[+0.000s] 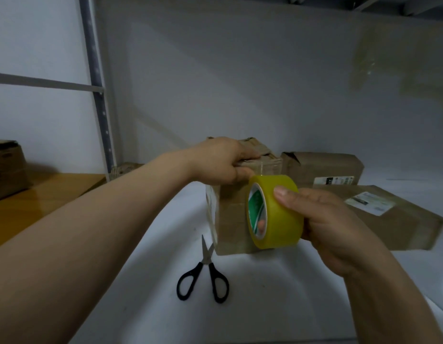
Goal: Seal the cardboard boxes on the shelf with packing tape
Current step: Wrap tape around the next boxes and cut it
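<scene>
A brown cardboard box (231, 217) stands on the white shelf (252, 289) in the middle. My left hand (221, 162) grips its top front edge, fingers over the crumpled flaps and thumb on the front face. My right hand (324, 222) holds a yellow roll of packing tape (277, 211) against the box's front, thumb on the outer face and a finger through the core. Two more cardboard boxes lie to the right: one at the back (324, 167), and one flat with a white label (394, 217).
Black-handled scissors (205, 274) lie shut on the shelf in front of the box. A grey upright post (98, 90) stands at the left. Beyond it is a wooden surface (41, 197) with a dark box (7, 167).
</scene>
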Motion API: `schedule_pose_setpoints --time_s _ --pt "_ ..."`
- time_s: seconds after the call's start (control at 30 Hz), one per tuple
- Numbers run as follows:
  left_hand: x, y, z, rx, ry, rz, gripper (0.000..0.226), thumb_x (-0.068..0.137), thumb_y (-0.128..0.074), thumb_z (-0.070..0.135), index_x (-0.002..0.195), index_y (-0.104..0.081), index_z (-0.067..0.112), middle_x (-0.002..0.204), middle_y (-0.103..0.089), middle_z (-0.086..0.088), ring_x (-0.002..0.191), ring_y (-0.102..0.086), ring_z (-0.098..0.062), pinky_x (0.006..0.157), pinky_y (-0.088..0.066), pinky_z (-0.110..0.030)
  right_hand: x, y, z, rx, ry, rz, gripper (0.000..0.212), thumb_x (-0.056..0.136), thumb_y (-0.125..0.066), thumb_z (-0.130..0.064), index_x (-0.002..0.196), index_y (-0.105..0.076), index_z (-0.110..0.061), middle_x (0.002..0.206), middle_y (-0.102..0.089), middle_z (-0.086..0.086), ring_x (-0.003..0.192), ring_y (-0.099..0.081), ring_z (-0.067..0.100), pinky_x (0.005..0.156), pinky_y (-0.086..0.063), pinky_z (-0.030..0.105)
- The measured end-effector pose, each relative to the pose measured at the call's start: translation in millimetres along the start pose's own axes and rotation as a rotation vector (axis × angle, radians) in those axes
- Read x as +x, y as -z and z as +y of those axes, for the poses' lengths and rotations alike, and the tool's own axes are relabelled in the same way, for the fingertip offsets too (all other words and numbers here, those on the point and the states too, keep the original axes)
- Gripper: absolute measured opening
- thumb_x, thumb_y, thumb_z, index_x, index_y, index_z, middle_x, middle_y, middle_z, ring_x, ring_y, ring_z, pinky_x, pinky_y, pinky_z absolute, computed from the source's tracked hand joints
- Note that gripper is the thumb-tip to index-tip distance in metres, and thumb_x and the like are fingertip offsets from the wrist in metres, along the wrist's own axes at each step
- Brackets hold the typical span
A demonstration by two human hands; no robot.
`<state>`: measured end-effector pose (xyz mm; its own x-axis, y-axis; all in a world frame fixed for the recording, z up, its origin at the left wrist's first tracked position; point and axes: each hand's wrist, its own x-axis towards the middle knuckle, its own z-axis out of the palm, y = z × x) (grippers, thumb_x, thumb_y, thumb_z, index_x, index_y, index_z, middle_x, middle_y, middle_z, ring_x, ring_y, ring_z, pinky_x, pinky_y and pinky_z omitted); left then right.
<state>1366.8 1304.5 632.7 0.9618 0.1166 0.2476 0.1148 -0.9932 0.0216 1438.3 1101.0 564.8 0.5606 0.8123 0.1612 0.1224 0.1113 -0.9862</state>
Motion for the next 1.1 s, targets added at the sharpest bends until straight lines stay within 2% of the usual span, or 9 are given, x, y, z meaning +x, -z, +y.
schedule_pose_setpoints --time_s 0.1,0.2,0.37,0.5,0.6,0.7,0.77,0.93,1.1 --pt "2 2 1 0.008 0.006 -0.044 0.063 0.097 -0.06 0.029 0.155 -0.035 0.035 0.155 -0.045 0.006 0.138 -0.044 -0.017 0.098 -0.033 -0.022 2 -1 7 -0.007 -0.027 -0.019 0.044 0.078 -0.063 -0.038 0.098 -0.073 0.0 0.086 -0.077 0.018 0.072 -0.074 0.021 0.061 -0.056 0.021" --pt "0 6 1 -0.056 0.017 -0.103 0.078 0.085 -0.059 0.032 0.156 -0.029 0.04 0.159 -0.038 0.009 0.142 -0.038 -0.014 0.111 -0.031 -0.026 2 1 13 0.011 -0.022 -0.02 0.046 0.08 -0.063 -0.038 0.1 -0.072 0.002 0.09 -0.076 0.02 0.077 -0.074 0.023 0.066 -0.057 0.024" --pt "6 6 0 -0.196 0.042 -0.045 0.055 0.096 -0.058 0.053 0.147 -0.047 0.039 0.152 -0.047 0.014 0.137 -0.043 -0.01 0.117 -0.033 -0.039 1 3 13 0.016 -0.039 -0.053 0.044 0.084 -0.062 -0.038 0.102 -0.071 0.001 0.091 -0.076 0.019 0.079 -0.074 0.022 0.068 -0.057 0.024" --pt "10 0 1 -0.16 0.056 0.001 0.051 0.094 -0.064 0.049 0.142 -0.053 0.037 0.141 -0.056 0.013 0.125 -0.053 -0.01 0.109 -0.042 -0.036 1 3 12 0.012 -0.038 -0.058 0.043 0.083 -0.062 -0.039 0.102 -0.072 -0.002 0.091 -0.077 0.017 0.078 -0.074 0.02 0.068 -0.056 0.022" --pt "11 -1 1 -0.168 0.1 0.006 0.056 0.094 -0.066 0.044 0.144 -0.046 0.032 0.138 -0.057 0.008 0.114 -0.056 -0.012 0.096 -0.044 -0.029 1 3 10 -0.031 -0.036 -0.097 0.04 0.086 -0.06 -0.041 0.101 -0.072 -0.006 0.092 -0.077 0.015 0.082 -0.074 0.019 0.072 -0.055 0.023" --pt "18 4 5 -0.146 0.132 -0.071 0.086 0.094 -0.065 0.047 0.16 -0.014 0.028 0.159 -0.038 0.002 0.135 -0.048 -0.019 0.102 -0.036 -0.026 2 3 2 -0.076 -0.033 -0.138 0.034 0.087 -0.06 -0.04 0.099 -0.073 -0.011 0.093 -0.077 0.014 0.084 -0.075 0.02 0.075 -0.056 0.024" --pt "24 12 10 -0.15 0.155 -0.119 0.091 0.095 -0.06 0.053 0.162 -0.003 0.03 0.165 -0.025 0.004 0.146 -0.035 -0.018 0.107 -0.029 -0.025 3 4 -2 -0.088 -0.031 -0.165 0.026 0.089 -0.061 -0.037 0.093 -0.075 -0.015 0.092 -0.077 0.014 0.085 -0.075 0.021 0.074 -0.056 0.025" --pt "33 10 15 -0.047 0.138 -0.178 0.08 0.096 -0.044 0.067 0.161 -0.012 0.033 0.168 -0.013 0.012 0.154 -0.017 -0.014 0.123 -0.015 -0.034 7 6 -2 -0.096 -0.056 -0.222 0.025 0.083 -0.065 -0.039 0.086 -0.076 -0.017 0.092 -0.077 0.014 0.082 -0.075 0.023 0.071 -0.058 0.026" --pt "32 7 12 0.017 0.113 -0.202 0.078 0.096 -0.032 0.071 0.161 -0.008 0.036 0.168 -0.008 0.014 0.154 -0.01 -0.011 0.125 -0.012 -0.045 14 10 3 -0.068 -0.076 -0.265 0.021 0.081 -0.064 -0.037 0.083 -0.079 -0.023 0.092 -0.077 0.012 0.083 -0.074 0.021 0.072 -0.057 0.025"
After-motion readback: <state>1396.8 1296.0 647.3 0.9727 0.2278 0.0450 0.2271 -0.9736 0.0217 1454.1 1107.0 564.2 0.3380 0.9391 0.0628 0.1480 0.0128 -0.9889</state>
